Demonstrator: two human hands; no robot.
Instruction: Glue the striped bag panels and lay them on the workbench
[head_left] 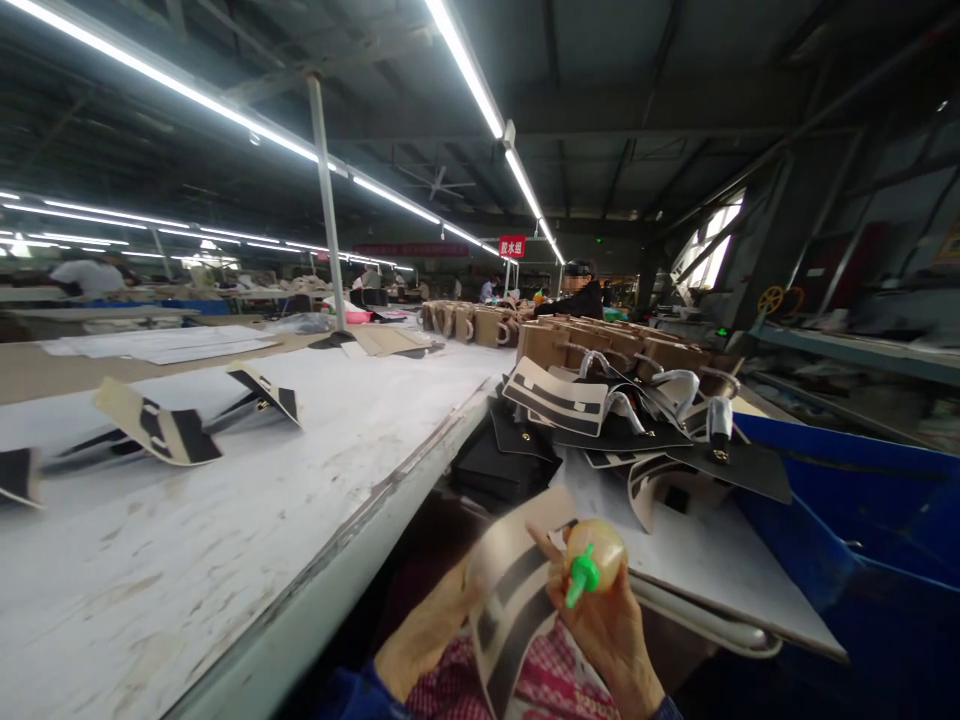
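My left hand (448, 600) is closed on the left edge of a curved bag panel (517, 528), beige with black strips, above my lap. Its fingertips are partly hidden behind the panel and blurred. In my right hand (606, 625) is a round squeeze bottle (598, 545) of yellowish liquid, its green nozzle pointing down and left. One right finger stretches out against the panel's right side. Beyond my hands lies a pile of similar panels (556, 397), some with handles wrapped in clear plastic.
At left is a long white-topped table (315, 500) with several folded panels (184, 437) standing on it. Rows of brown bags (544, 345) stand farther back. A blue bin (885, 500) is at right, beside a board (720, 560) under the pile. A person (581, 295) is in the background.
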